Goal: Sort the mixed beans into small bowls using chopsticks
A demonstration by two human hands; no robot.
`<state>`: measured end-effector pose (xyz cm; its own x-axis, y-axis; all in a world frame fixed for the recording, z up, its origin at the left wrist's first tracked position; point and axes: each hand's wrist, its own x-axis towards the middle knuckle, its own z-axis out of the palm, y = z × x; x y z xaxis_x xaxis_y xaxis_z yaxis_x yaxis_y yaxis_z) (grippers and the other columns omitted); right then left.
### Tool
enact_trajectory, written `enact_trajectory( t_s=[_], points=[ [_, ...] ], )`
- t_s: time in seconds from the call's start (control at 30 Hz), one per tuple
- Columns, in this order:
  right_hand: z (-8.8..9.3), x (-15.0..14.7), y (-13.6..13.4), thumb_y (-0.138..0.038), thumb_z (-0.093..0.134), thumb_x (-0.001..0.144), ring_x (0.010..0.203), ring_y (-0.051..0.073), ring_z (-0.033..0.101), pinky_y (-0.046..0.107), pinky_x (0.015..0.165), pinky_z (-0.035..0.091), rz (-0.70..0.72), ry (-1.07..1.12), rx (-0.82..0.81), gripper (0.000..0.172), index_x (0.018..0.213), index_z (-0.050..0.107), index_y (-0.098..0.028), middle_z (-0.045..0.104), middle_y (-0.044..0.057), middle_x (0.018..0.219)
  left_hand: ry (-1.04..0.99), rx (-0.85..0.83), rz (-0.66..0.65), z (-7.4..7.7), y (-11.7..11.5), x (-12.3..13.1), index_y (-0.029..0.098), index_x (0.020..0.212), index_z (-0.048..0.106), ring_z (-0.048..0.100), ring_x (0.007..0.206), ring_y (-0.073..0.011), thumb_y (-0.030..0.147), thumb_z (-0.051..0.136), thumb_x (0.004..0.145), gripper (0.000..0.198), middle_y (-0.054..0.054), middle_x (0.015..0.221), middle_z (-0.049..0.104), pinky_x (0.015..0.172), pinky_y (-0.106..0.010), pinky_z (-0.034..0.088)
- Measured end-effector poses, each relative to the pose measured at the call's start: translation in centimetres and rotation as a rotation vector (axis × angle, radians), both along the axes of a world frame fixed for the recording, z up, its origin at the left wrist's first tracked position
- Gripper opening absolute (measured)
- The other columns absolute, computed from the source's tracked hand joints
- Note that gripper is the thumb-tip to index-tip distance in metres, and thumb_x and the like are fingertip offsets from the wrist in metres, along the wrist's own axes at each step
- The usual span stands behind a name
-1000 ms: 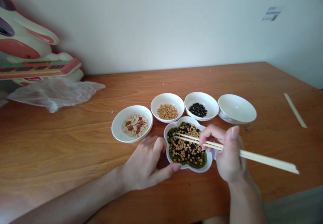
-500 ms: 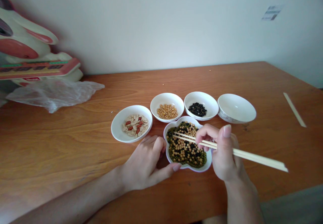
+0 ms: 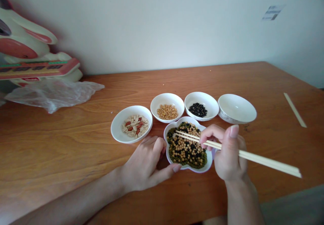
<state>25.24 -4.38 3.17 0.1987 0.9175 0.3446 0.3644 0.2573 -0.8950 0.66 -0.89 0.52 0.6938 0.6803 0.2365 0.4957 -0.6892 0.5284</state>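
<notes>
My right hand (image 3: 229, 157) is closed around a pair of pale chopsticks (image 3: 269, 163). Their tips are close together over the upper left part of a white, flower-shaped dish (image 3: 210, 162), next to a small pale piece (image 3: 174, 135) too small to name. Green, black and yellowish beans (image 3: 186, 147) cover the dish's floor. On the dish's left side, my left hand (image 3: 148, 164) has its fingers curled in and its thumb against the near rim. A white bowl of peanuts (image 3: 136, 126) stands just beyond its knuckles.
Behind the dish stand a bowl of yellow beans (image 3: 167, 112), a bowl of black beans (image 3: 198, 110) and an empty white bowl (image 3: 237, 109). A chopstick-like stick (image 3: 295, 110) lies at right. A plastic bag (image 3: 54, 95) and a dog-shaped toy keyboard (image 3: 37, 69) are at left.
My right hand has shifted slightly right, and the chopsticks' rear ends have moved right and down. A small pale piece now shows at their tips. My left hand stays in place.
</notes>
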Motion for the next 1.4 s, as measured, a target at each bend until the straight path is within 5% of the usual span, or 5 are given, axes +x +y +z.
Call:
enact_trajectory(
  t_s=[0.2,0.47,0.73,1.1,1.4],
  points=[
    [0.7,1.1,-0.2,-0.092,0.013,0.095,0.044,0.021,0.059,0.034,0.041,0.042,-0.239,0.103,0.142,0.096,0.053,0.065,-0.023,0.061,0.008,0.049,-0.008,-0.001,-0.009,-0.1,0.0,0.0,0.024,0.100,0.049,0.064,0.073,-0.0216,0.053,0.065,0.102,0.033,-0.004,0.087,0.067,0.065,-0.036,0.052],
    [1.3,0.4,0.4,-0.066,0.017,0.111,0.049,0.017,0.055,0.031,0.049,0.039,-0.626,0.219,0.196,0.081,0.064,0.066,-0.022,0.061,0.005,0.055,-0.037,-0.006,-0.018,-0.2,0.2,0.0,0.024,0.099,0.050,0.063,0.072,-0.0207,0.048,0.068,0.101,0.030,-0.003,0.087,0.067,0.064,-0.034,0.051],
    [1.2,0.7,0.6,-0.073,0.023,0.107,0.047,0.015,0.053,0.029,0.045,0.036,-0.504,0.229,0.144,0.081,0.064,0.068,-0.021,0.062,0.005,0.054,-0.015,-0.009,-0.014,-0.4,0.0,-0.1,0.024,0.101,0.049,0.064,0.075,-0.0223,0.051,0.067,0.101,0.032,-0.004,0.089,0.066,0.066,-0.036,0.052],
    [-0.3,0.9,0.1,-0.080,0.013,0.105,0.053,0.016,0.056,0.030,0.048,0.042,0.057,0.069,-0.076,0.091,0.064,0.068,-0.021,0.062,0.005,0.057,-0.009,-0.013,-0.014,-0.2,0.0,0.0,0.024,0.099,0.048,0.062,0.073,-0.0222,0.054,0.063,0.103,0.034,-0.004,0.087,0.065,0.066,-0.036,0.051],
    [-0.2,0.1,-0.2,-0.072,0.011,0.110,0.060,0.015,0.056,0.029,0.057,0.041,0.162,-0.018,-0.125,0.085,0.072,0.068,-0.021,0.060,0.002,0.062,0.000,-0.030,-0.015,-0.1,0.0,0.0,0.023,0.099,0.049,0.062,0.073,-0.0219,0.055,0.062,0.103,0.035,-0.003,0.086,0.065,0.066,-0.036,0.050]
  ],
)
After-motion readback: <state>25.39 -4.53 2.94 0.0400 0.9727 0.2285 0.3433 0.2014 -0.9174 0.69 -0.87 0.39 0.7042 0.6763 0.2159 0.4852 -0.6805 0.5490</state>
